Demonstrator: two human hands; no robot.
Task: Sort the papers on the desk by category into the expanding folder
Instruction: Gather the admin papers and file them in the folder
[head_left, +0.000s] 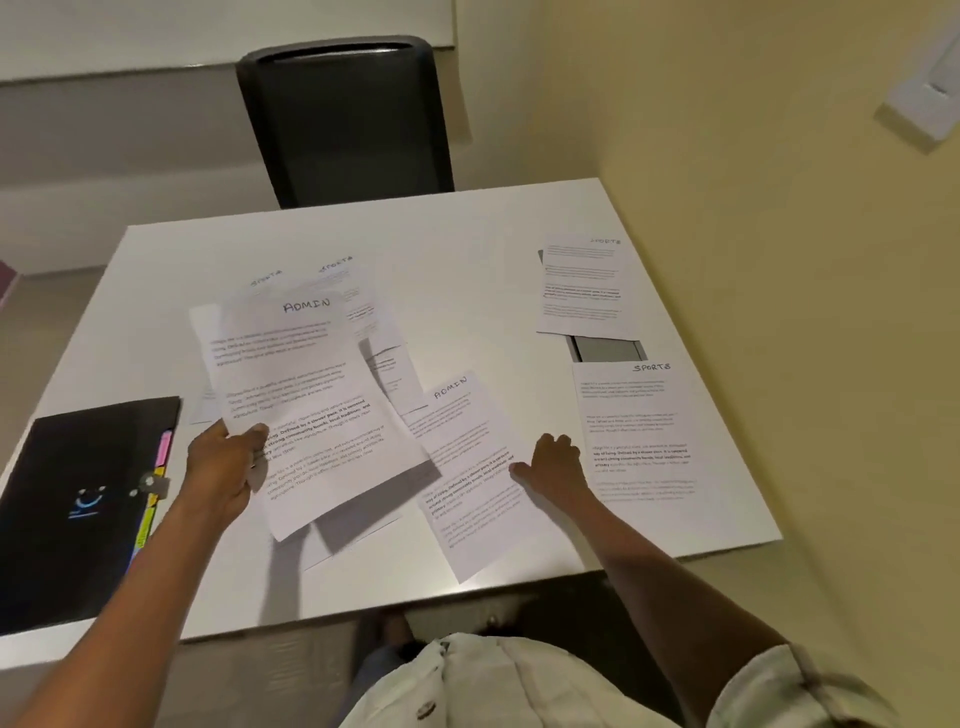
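While the expanding folder (78, 499) lies closed on the near left of the desk (467, 234), I judge the sorting barely begun: no sheet is visible inside it, and every paper in view is loose on the white surface or in hand.

My left hand (223, 467) holds a raised ADMIN sheet (301, 405) by its lower left edge, thumb over the face, fingers closed around it. It may be more than one sheet; I cannot tell. My right hand (556, 462) rests flat with fingers spread, gripping nothing, touching the right edge of a second ADMIN sheet (472, 467) that lies tilted near the front edge.

Just right of that hand lies a SPORTS sheet (639, 431). Beyond it, a grey slot or panel (608, 348) shows in the desk, and farther still another SPORTS sheet (582, 286). Behind the raised sheet a loose overlapping heap (337, 280) shows two more SPORTS headings.

Materials: the folder is black, smooth and faintly glossy, rectangular, with coloured tabs along its right edge and a small clasp. The papers are thin white printed sheets with handwritten headings; the raised one bows. The desk is matte white. A dark chair (348, 119) stands beyond.
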